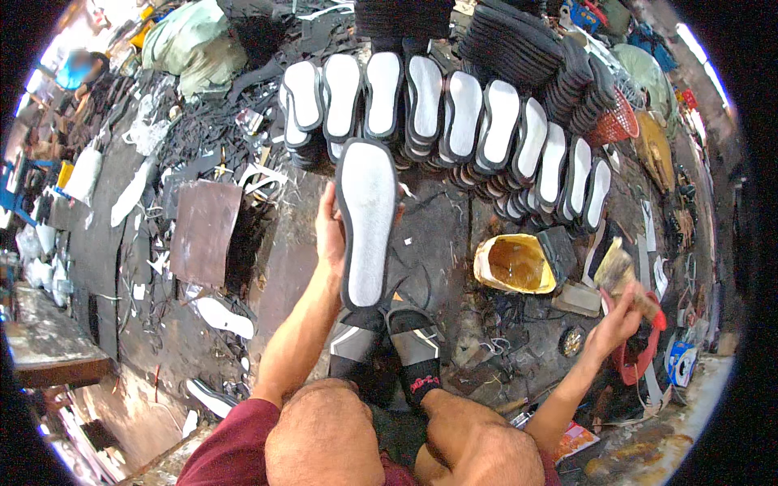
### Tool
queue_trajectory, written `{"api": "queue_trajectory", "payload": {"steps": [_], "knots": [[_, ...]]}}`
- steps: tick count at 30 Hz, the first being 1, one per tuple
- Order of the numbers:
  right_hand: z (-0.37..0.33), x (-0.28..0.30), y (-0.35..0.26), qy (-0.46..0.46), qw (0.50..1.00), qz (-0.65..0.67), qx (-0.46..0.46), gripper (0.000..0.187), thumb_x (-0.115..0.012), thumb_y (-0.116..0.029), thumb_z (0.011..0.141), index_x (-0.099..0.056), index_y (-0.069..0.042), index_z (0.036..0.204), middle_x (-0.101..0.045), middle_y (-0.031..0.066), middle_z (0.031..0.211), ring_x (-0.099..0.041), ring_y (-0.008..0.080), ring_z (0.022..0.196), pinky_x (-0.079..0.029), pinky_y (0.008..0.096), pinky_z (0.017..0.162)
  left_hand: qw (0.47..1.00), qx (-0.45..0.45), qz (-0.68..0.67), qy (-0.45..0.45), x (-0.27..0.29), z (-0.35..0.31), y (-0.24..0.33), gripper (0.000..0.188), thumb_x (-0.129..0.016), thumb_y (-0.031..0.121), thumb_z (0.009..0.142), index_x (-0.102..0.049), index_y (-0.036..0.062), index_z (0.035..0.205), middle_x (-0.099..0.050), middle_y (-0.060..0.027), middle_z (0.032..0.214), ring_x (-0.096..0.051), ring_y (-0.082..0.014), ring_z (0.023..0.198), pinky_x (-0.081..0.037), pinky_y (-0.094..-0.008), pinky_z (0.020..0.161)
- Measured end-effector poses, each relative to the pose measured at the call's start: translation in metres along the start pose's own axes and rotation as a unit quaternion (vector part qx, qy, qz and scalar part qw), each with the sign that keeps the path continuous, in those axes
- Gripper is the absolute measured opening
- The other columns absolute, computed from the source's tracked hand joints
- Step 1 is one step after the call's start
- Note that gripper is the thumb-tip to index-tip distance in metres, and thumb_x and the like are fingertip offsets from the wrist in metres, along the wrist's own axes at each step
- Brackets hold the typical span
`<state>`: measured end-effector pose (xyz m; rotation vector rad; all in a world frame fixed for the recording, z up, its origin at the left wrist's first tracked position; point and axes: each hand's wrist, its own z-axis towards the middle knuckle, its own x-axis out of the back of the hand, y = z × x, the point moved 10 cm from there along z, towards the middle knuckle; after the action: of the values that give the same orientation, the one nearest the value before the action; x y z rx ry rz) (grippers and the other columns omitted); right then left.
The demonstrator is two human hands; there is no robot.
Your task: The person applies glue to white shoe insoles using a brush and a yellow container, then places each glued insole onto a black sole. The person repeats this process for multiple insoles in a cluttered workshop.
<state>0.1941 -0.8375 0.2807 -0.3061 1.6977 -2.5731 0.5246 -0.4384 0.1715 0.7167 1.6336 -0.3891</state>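
Note:
A black-edged shoe sole (369,227) with a pale, whitish face is held up in front of me. My left hand (329,231) grips it from behind, with fingertips showing past its right edge. Off to the right, my right hand (617,322) is closed around a brush (613,269) with worn, glue-coloured bristles and a red handle end. Left of the brush lies a cut-open yellow container (527,243) with amber glue-like stuff inside. Beyond the held sole, a curved row of stacked soles (462,117) with white faces stretches to the right.
Tall stacks of black soles (510,40) stand behind the row, beside a red basket (613,117). A brown sheet (206,233) and scattered scraps cover the floor at left. A red ring-shaped container (634,360) and a blue-and-white can (681,363) sit below my right hand.

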Motion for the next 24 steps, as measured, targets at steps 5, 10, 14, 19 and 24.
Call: {"api": "queue_trajectory", "payload": {"steps": [5,10,14,19,24], "knots": [[-0.059,-0.138,-0.071,-0.207,0.95,0.23,-0.042,0.039,-0.074,-0.014,0.091,-0.057,-0.002,0.124,-0.066,0.0094,0.114,-0.065,0.0177,0.1,-0.055,0.0331,0.085,0.999,0.01,0.033,0.017,-0.003,-0.002,-0.019,0.083,-0.049,0.072,0.091,-0.05,0.0068,0.143,-0.063,-0.0169,0.129,-0.064,-0.0338,0.113,-0.053,-0.0482,0.097],[-0.189,-0.243,-0.12,-0.485,0.83,0.268,-0.071,0.045,-0.081,-0.005,0.082,-0.059,-0.002,0.121,-0.066,0.0062,0.105,-0.065,0.0144,0.097,-0.054,0.0328,0.088,0.988,-0.025,0.13,0.079,-0.01,-0.012,-0.03,0.089,-0.052,0.078,0.086,-0.053,0.0071,0.14,-0.066,-0.0152,0.121,-0.068,-0.0313,0.101,-0.058,-0.0469,0.086],[-0.223,-0.262,-0.161,-0.542,0.798,0.169,0.201,0.02,-0.081,-0.009,0.082,-0.071,-0.001,0.097,-0.072,0.0115,0.098,-0.07,0.0201,0.092,-0.056,0.0331,0.081,0.991,0.058,0.115,0.027,-0.006,-0.009,-0.046,0.084,-0.053,0.073,0.088,-0.053,0.0063,0.139,-0.064,-0.0192,0.127,-0.066,-0.0329,0.109,-0.054,-0.0482,0.094],[-0.148,-0.296,-0.143,-0.383,0.884,0.072,0.259,0.015,-0.076,-0.009,0.087,-0.07,-0.002,0.099,-0.073,0.0118,0.099,-0.072,0.0219,0.086,-0.057,0.0314,0.074,0.991,0.016,0.107,0.083,0.003,-0.002,-0.055,0.077,-0.048,0.07,0.093,-0.059,0.0038,0.131,-0.07,-0.0166,0.116,-0.071,-0.0267,0.098,-0.057,-0.0404,0.09],[-0.237,-0.274,-0.161,-0.501,0.8,0.138,0.299,0.015,-0.077,-0.007,0.085,-0.072,-0.006,0.099,-0.072,0.0101,0.1,-0.071,0.0243,0.083,-0.058,0.0337,0.072,0.986,0.008,0.096,0.134,0.043,0.022,-0.02,0.07,-0.053,0.067,0.092,-0.063,0.0043,0.12,-0.071,-0.0127,0.104,-0.07,-0.025,0.088,-0.058,-0.0382,0.079]]}}
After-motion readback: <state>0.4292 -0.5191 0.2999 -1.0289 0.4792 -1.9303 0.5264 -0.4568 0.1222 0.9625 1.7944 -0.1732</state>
